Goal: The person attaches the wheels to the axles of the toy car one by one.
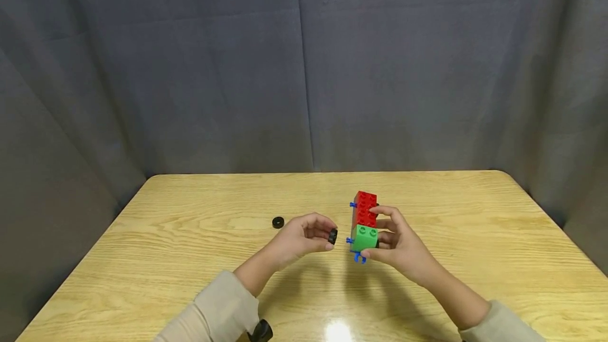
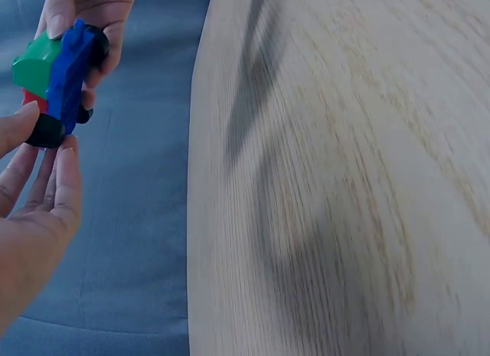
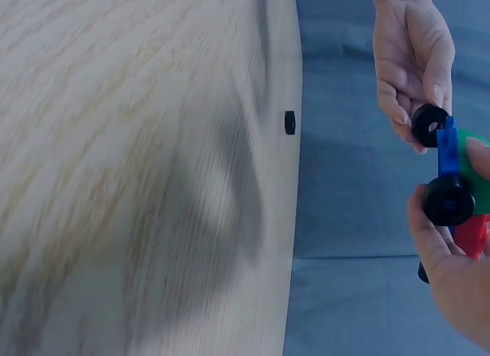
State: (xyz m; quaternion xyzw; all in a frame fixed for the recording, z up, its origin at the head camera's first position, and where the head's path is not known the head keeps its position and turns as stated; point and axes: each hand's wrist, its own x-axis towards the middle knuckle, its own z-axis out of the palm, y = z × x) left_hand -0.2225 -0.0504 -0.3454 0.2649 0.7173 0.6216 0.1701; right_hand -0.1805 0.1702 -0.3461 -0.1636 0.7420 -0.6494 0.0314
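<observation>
A black wheel point(image 1: 332, 236) is pinched between the thumb and fingers of the left hand point(image 1: 298, 236), while a toy vehicle point(image 1: 364, 225) is gripped by the right hand point(image 1: 404, 250) from its 3 o'clock side and held above the table point(image 1: 190, 257). The vehicle is found at 3 o'clock from the left hand, its long axis set close to the 12-to-6 line: the red block point(image 1: 366, 207) is placed at the 12 o'clock end and the green block point(image 1: 364, 239) at the 6 o'clock end, where a blue hook point(image 1: 360, 258) is also seen. Toward 9 o'clock, 2 bare blue pegs are pointed, that flank being faced by the left hand. From the held wheel, the near peg point(image 1: 349, 240) is reached at 3 o'clock, just beside but apart; the far peg point(image 1: 353, 205) is placed at 1 o'clock. On the opposite flank, a fitted wheel point(image 3: 449, 201) is shown by the right wrist view. At 10 o'clock from the left hand, the nearer of the 2 hands, a loose wheel point(image 1: 278, 222) is seen on the table.
</observation>
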